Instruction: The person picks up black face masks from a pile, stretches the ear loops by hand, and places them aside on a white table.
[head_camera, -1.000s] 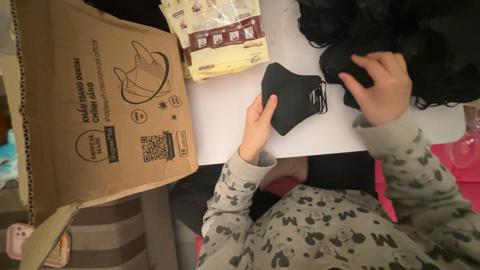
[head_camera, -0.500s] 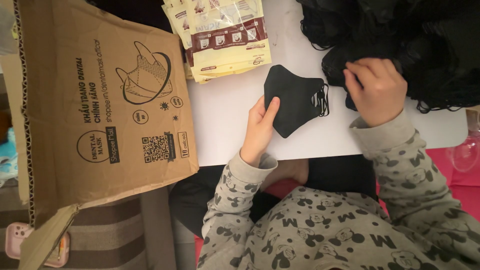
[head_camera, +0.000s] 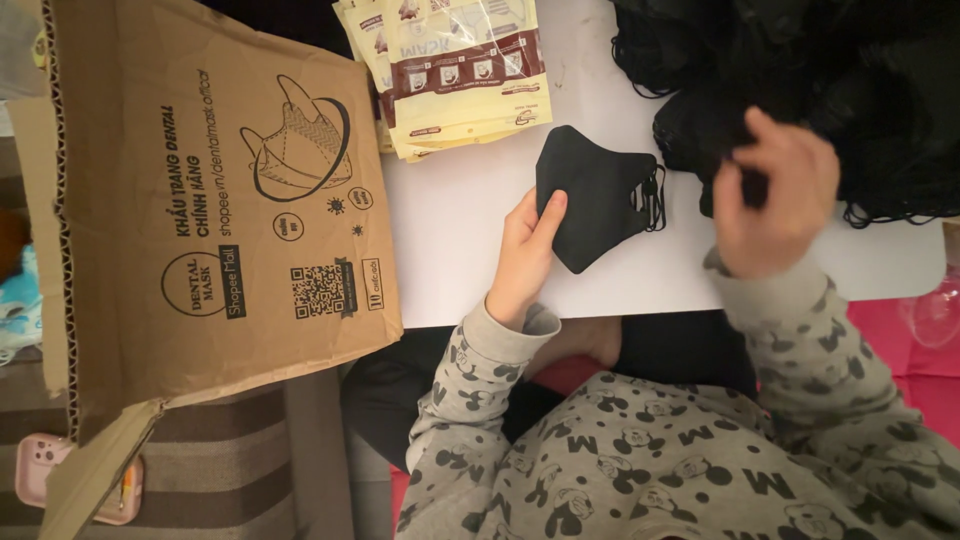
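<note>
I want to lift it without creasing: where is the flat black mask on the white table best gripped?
Probably by the ear loops at the black mask's right edge, coming from the right: they stick out free there, while the left hand rests on its left edge.

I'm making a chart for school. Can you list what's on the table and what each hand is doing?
Left hand: fingers resting on a folded black mask
Right hand: raised, blurred, at the pile of black masks
Table: white
Packets: cream stack, far edge
Cardboard box: brown, open, at left
Pink object: lower left
</note>
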